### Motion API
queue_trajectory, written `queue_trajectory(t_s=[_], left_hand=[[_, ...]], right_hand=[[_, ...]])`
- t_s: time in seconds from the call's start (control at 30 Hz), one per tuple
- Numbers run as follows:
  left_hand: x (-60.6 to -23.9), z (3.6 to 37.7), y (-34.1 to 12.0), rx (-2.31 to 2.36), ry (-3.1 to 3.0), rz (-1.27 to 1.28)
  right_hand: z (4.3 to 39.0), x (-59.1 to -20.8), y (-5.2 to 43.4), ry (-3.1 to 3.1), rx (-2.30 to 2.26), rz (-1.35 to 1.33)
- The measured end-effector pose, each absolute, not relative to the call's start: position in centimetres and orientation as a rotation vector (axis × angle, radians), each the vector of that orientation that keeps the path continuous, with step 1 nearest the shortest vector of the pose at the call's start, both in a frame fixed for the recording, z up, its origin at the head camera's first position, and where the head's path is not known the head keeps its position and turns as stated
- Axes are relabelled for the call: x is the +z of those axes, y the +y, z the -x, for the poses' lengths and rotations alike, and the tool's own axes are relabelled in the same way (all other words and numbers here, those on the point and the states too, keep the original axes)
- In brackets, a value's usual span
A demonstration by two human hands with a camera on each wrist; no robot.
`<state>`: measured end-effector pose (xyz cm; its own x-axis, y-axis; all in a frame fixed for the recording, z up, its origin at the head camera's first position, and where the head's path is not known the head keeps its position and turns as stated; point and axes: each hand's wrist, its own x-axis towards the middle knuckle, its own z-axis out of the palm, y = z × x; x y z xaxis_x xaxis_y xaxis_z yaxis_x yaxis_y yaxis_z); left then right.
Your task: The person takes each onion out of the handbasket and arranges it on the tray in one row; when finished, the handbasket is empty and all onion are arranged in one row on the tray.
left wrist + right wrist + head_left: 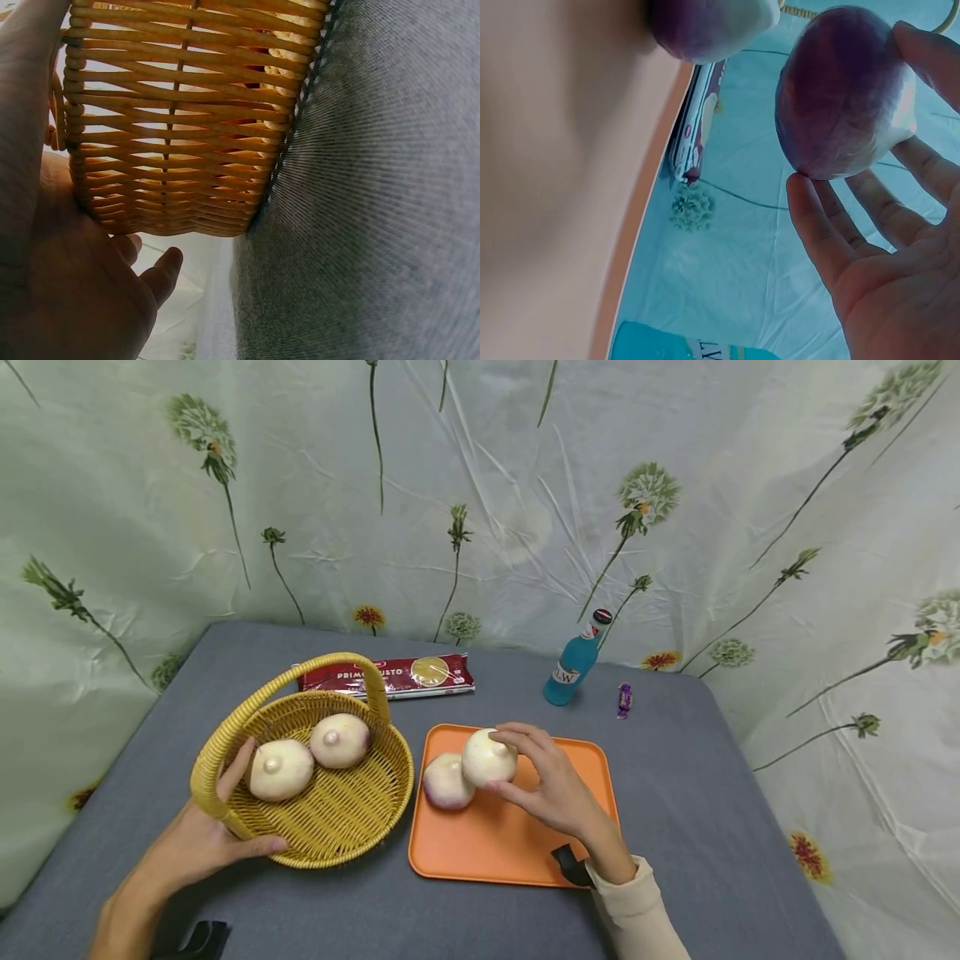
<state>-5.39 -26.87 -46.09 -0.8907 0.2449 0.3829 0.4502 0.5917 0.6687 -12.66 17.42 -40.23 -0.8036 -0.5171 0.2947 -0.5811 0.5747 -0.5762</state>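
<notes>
progress: two turnips lie in the basket, two over the tray | right hand grips a raised turnip, the other resting on the tray | left hand holds the basket rim | judged about halfway

The person's right hand comes out of a cream long sleeve with a ribbed cuff, at about five o'clock in the head view. A black strap piece sits at that wrist, just above the cuff. The left hand, at seven o'clock, is bare, forearm unsleeved, with a black mount at the wrist by the bottom edge.
</notes>
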Motion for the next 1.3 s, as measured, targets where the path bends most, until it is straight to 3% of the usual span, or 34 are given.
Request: queue_trajectory(t_s=[1.3], left_hand=[[-46.5, 5.6, -26.9, -1.201, -2.511, 0.624]], right_hand=[[13.4, -41.2, 19.4, -2.974, 0.946, -0.855]])
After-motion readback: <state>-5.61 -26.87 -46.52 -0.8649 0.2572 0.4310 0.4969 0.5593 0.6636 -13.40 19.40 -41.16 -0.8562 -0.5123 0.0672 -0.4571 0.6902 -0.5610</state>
